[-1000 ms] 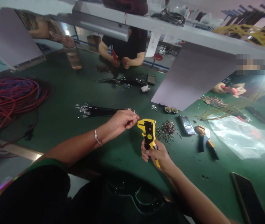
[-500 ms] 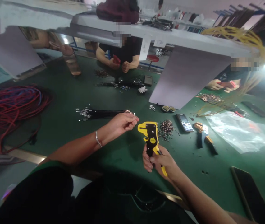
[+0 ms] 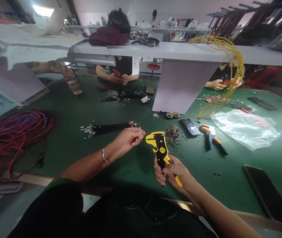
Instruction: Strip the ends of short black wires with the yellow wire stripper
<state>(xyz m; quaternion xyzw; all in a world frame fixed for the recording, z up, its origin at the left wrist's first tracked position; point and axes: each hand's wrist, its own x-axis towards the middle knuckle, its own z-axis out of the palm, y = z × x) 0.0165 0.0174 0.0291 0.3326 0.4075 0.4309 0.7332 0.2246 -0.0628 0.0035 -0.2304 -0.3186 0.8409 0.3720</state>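
My left hand [image 3: 130, 136] is closed in a pinch on a small wire whose thin tip sticks up at the fingertips. Its fingers are just left of the jaws of the yellow and black wire stripper [image 3: 161, 147]. My right hand [image 3: 172, 170] is wrapped round the stripper's handles. Behind my left hand lies a bundle of black wires [image 3: 108, 127] with bare metal ends. To the right of the stripper's head is a pile of small copper-coloured pieces [image 3: 173, 135].
Tape rolls [image 3: 173, 115], a keypad phone [image 3: 190, 127], orange-handled pliers [image 3: 211, 137], a plastic bag [image 3: 246, 127] and a dark phone [image 3: 267, 191] lie to the right. Red cables [image 3: 19, 138] are coiled at left. Two people work across the green table [image 3: 131, 172], under a shelf [image 3: 175, 51].
The camera view has tilted up and shifted. My left hand has come closer to the stripper's jaws, and the stripper stays in my right hand.
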